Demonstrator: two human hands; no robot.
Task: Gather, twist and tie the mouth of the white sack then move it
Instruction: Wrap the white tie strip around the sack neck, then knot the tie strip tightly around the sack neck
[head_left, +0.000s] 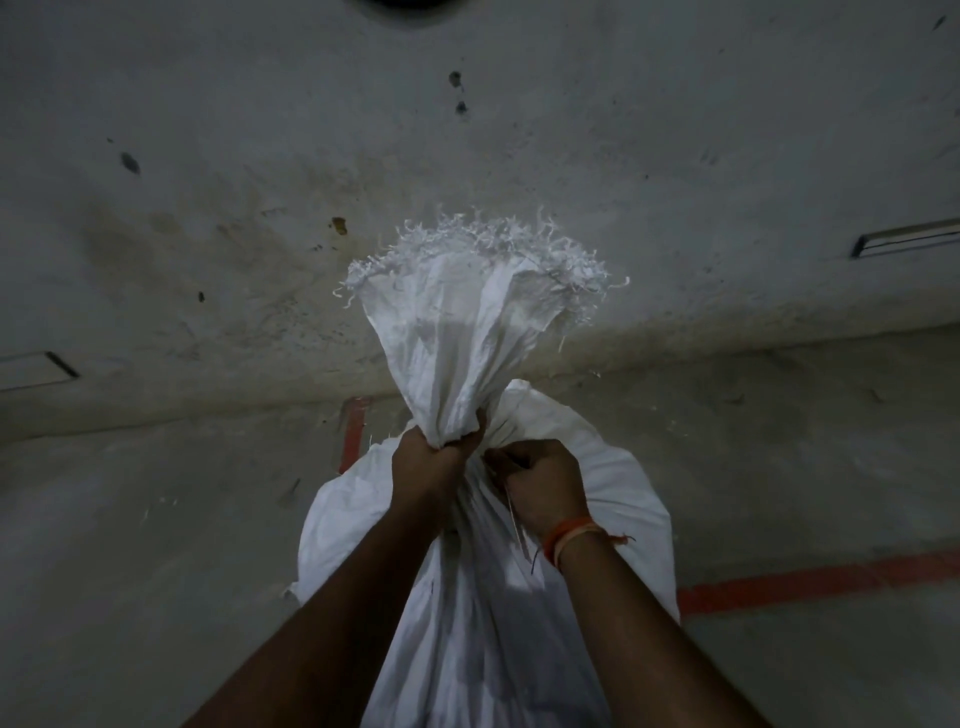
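A full white woven sack (483, 613) stands upright in front of me in the head view. Its mouth (467, 322) is gathered into a neck and fans out above with a frayed edge. My left hand (431, 457) grips the gathered neck from the left, fingers curled round the cloth. My right hand (540, 483) sits just right of the neck with curled fingers, pinching a thin string (514, 519) that hangs down past the wrist. An orange thread band is on the right wrist.
The sack stands on a stained concrete floor close to a grey concrete wall (467, 130). Red painted lines (810, 582) run across the floor at right and behind the sack at left. Light is dim.
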